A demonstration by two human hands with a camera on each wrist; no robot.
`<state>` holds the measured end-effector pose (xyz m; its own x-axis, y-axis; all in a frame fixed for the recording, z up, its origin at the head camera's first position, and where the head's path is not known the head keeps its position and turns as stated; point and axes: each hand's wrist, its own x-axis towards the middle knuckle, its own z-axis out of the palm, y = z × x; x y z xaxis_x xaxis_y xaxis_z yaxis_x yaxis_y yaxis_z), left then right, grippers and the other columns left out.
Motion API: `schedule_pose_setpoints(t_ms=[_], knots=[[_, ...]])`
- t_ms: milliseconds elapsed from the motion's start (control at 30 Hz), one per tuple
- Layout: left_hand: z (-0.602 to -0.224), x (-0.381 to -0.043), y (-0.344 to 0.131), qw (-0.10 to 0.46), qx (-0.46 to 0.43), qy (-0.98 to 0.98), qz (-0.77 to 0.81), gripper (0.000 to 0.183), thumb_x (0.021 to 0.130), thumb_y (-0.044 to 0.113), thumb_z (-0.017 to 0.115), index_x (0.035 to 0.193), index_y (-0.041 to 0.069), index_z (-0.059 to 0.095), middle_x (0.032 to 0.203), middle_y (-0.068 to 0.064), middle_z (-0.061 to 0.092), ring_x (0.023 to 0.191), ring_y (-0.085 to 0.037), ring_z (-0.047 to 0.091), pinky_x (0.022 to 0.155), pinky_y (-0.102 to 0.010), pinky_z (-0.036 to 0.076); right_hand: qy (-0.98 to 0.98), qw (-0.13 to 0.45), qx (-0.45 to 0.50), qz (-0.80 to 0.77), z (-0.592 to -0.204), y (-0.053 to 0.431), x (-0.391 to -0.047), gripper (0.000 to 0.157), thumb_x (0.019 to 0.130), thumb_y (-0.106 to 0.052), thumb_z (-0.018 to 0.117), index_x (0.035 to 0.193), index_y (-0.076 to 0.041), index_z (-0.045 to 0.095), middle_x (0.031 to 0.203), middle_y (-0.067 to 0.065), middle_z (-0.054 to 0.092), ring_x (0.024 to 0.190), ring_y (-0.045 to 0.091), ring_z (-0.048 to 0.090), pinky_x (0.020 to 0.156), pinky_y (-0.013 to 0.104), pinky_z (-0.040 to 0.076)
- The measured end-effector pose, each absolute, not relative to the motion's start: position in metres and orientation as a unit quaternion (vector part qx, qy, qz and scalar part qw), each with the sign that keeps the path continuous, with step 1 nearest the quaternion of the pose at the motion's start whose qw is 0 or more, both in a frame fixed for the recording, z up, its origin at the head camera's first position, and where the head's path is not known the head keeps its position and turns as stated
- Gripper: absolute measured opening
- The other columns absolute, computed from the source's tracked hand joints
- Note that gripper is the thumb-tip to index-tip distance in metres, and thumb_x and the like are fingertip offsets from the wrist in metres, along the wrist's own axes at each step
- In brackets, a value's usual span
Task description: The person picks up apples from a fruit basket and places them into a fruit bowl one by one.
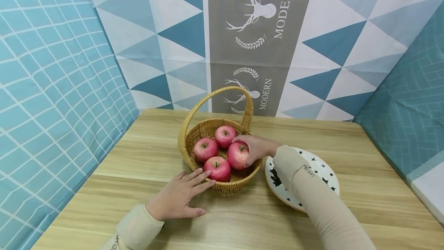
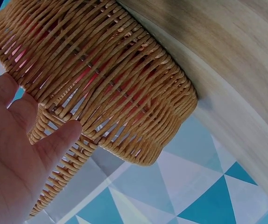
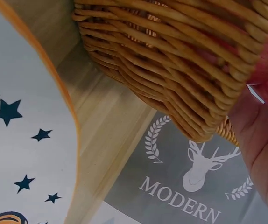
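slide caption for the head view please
Right hand grips an apple among four in a wicker basket, left hand at its near side, star-patterned plate to the right.

Basket [image 1: 229,187]: woven wicker, ribbed, faint sheen. Apples [image 1: 217,170]: smooth, slightly glossy. Tabletop [image 1: 121,165]: wood-grained, smooth, satin. Plate [image 1: 324,169], right: smooth. Sleeves [image 1: 322,203]: matt cloth. Left wall covering [image 1: 45,68]: wrinkled, cloth-like.

Left hand [image 2: 10,144] at wicker basket [image 2: 110,79]
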<state>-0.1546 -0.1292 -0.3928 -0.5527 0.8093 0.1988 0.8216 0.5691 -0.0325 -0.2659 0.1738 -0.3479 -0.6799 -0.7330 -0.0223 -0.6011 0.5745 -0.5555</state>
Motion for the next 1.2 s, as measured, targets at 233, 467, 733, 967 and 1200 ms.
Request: schedule_pose_setpoints(t_ms=[233,467,733,967,1200], knots=[[-0.392,-0.154,-0.130,0.098,-0.463,-0.880,-0.033,0.070,0.084,0.057,0.060,0.139,0.016,0.052,0.145,-0.009,0.046,0.131,-0.031,0.044,0.092,-0.057,0.041,0.871,0.126,-0.387,-0.275,-0.339,0.172,-0.265,0.073,0.059,-0.010,0.075,0.128,0.000,0.051,0.117,0.010,0.058,0.105,0.022,0.054,0.094,0.035,0.042],[-0.392,-0.153,-0.132,0.094,-0.464,-0.880,-0.033,0.071,0.083,0.057,0.061,0.139,0.016,0.052,0.146,-0.009,0.045,0.131,-0.032,0.043,0.092,-0.058,0.041,0.870,0.130,-0.390,-0.273,-0.334,0.174,-0.265,0.076,0.058,-0.010,0.073,0.130,0.000,0.050,0.118,0.009,0.057,0.105,0.021,0.053,0.093,0.034,0.042],[-0.394,-0.155,-0.131,0.101,-0.464,-0.879,-0.042,0.070,0.083,0.057,0.062,0.139,0.016,0.052,0.145,-0.009,0.045,0.131,-0.032,0.043,0.092,-0.058,0.041,0.874,0.128,-0.386,-0.265,-0.319,0.179,-0.263,0.076,0.059,-0.009,0.072,0.130,0.002,0.048,0.120,0.011,0.056,0.108,0.024,0.052,0.095,0.036,0.041],[-0.393,-0.155,-0.131,0.092,-0.464,-0.880,-0.041,0.070,0.083,0.056,0.061,0.140,0.016,0.052,0.146,-0.009,0.044,0.132,-0.033,0.043,0.092,-0.059,0.041,0.872,0.130,-0.395,-0.258,-0.311,0.177,-0.267,0.077,0.057,-0.008,0.072,0.129,0.004,0.048,0.119,0.011,0.056,0.106,0.022,0.053,0.094,0.035,0.042],[-0.393,-0.155,-0.131,0.091,-0.462,-0.881,-0.040,0.070,0.083,0.056,0.061,0.140,0.016,0.051,0.147,-0.009,0.044,0.132,-0.032,0.042,0.092,-0.059,0.041,0.874,0.125,-0.401,-0.244,-0.307,0.176,-0.269,0.075,0.057,-0.009,0.072,0.128,0.003,0.050,0.117,0.010,0.057,0.105,0.022,0.053,0.093,0.035,0.043]])
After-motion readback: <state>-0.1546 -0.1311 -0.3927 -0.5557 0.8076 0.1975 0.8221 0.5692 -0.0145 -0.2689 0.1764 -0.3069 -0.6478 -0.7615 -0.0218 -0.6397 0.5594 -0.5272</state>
